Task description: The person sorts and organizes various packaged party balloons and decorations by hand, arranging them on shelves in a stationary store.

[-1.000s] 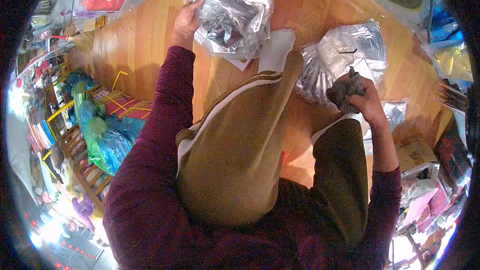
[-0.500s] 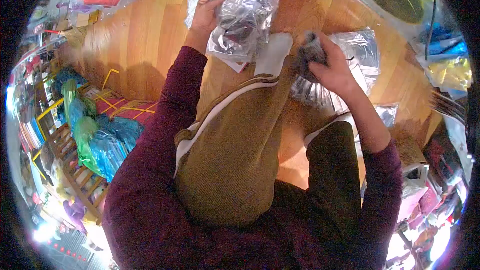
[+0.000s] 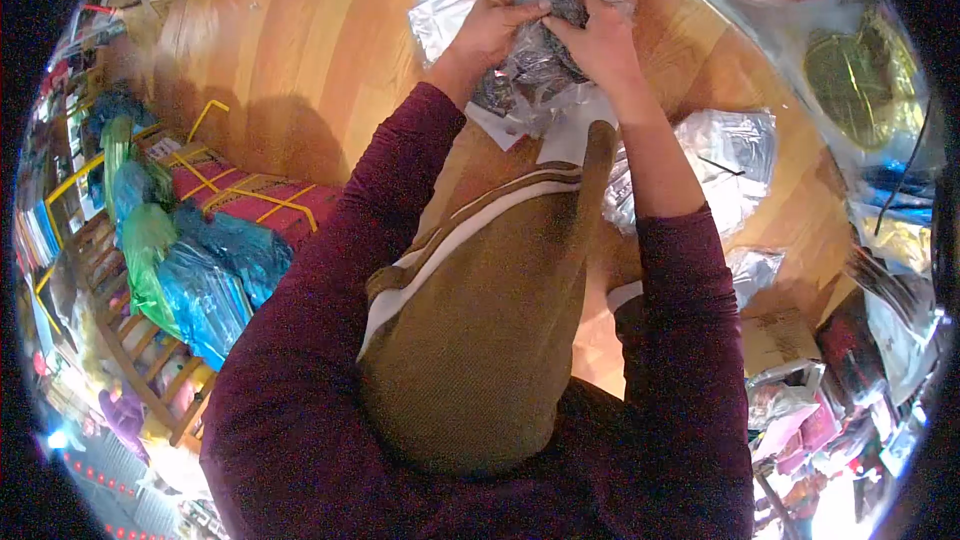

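Note:
Both hands meet over a pile of clear plastic bags (image 3: 440, 15) on the floor beyond my foot. My right hand (image 3: 603, 45) is closed around a small dark grey crumpled bundle (image 3: 568, 8), which looks like soft fabric or plastic. My left hand (image 3: 487, 35) comes from the other side, thumb and fingers pinched at the bundle's near edge. The bundle's exact kind cannot be made out. More dark items show through the clear plastic under the hands. A second stack of clear bags (image 3: 735, 155) lies to the right of my right forearm.
To the left are a red bundle bound with yellow straps (image 3: 245, 195) and blue plastic bags (image 3: 205, 285) by a wooden rack (image 3: 150, 380). At right stand a cardboard box (image 3: 775, 340) and a clear bag holding something olive-green (image 3: 850, 85). My bent leg (image 3: 470, 330) fills the middle.
My right hand has carried the dark grey bundle left and up from the right stack to the bag pile. My left hand has shifted right to meet it. The view has turned slightly.

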`<state>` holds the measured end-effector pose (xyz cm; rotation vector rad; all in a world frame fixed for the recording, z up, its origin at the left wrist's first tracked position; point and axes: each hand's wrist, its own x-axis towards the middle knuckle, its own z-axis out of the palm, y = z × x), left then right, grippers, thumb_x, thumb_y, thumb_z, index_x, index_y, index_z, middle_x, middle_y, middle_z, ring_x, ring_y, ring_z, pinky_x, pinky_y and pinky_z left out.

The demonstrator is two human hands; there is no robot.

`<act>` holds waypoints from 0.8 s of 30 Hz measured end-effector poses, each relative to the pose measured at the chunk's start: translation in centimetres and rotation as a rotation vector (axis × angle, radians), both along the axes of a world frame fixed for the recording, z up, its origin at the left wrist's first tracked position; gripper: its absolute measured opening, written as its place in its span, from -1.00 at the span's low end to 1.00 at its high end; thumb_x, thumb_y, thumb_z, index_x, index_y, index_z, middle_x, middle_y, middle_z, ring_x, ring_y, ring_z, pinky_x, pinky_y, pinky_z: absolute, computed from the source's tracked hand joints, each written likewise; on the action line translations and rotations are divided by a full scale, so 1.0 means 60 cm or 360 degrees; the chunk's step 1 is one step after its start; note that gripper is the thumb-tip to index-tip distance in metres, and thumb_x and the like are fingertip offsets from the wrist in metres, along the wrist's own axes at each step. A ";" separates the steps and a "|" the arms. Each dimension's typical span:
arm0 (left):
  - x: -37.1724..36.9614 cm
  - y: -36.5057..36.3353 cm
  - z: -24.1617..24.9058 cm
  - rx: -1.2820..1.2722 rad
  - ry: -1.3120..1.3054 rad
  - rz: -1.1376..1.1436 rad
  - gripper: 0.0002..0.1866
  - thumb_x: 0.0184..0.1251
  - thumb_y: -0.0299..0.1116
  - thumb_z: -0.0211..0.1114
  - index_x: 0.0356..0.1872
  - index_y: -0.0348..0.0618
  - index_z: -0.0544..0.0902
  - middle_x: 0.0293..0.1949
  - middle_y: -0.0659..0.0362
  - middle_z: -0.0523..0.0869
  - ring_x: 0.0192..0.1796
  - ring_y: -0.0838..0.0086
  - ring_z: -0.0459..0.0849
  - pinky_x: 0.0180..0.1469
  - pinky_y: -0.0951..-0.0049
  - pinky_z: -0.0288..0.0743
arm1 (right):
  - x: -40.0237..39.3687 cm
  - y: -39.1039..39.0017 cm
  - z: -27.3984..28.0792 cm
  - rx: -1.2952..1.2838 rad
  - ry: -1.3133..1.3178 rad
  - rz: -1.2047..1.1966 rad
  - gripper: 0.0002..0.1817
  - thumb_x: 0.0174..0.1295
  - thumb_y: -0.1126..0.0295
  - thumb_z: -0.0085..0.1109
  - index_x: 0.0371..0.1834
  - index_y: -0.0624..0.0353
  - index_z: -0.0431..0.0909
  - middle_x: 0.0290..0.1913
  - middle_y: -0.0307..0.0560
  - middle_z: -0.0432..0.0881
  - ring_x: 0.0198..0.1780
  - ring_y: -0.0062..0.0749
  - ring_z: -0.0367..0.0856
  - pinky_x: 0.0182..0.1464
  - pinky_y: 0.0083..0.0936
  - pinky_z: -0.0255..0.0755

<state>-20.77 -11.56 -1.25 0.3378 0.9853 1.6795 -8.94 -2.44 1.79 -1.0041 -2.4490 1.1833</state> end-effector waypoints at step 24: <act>-0.066 -0.015 -0.084 -0.0804 0.2425 0.0979 -0.76 -0.29 -0.33 0.30 -0.55 -0.25 0.52 -0.68 0.05 0.53 -0.64 0.17 0.48 -0.57 0.30 0.34 | 0.146 -0.031 0.050 -0.1012 0.0224 -0.0352 -0.62 -0.13 0.27 0.27 -0.29 0.30 0.49 -0.38 0.01 0.59 -0.36 -0.37 0.56 -0.23 -0.49 0.41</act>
